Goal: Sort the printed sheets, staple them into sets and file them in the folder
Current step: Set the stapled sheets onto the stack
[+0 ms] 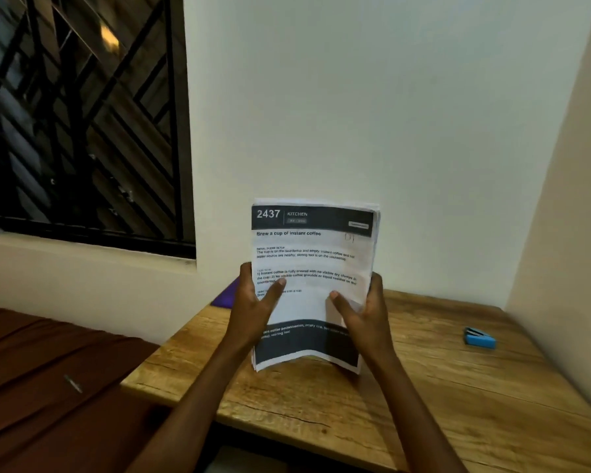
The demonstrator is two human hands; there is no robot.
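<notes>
A stack of printed sheets (313,261) stands upright above the wooden table (423,387), its top page headed "2437 KITCHEN". My left hand (253,302) grips the stack's left edge, thumb across the front. My right hand (362,308) grips the right edge, thumb on the page too. The bottom edge of the stack hangs just over the tabletop. A blue stapler (480,337) lies on the table at the far right. A purple folder (227,295) shows partly behind my left hand, at the table's back left corner.
White walls close off the table at the back and right. A dark barred window (82,114) is at the upper left. A brown bed or bench surface (48,387) lies left of the table with a small metallic item (73,384) on it.
</notes>
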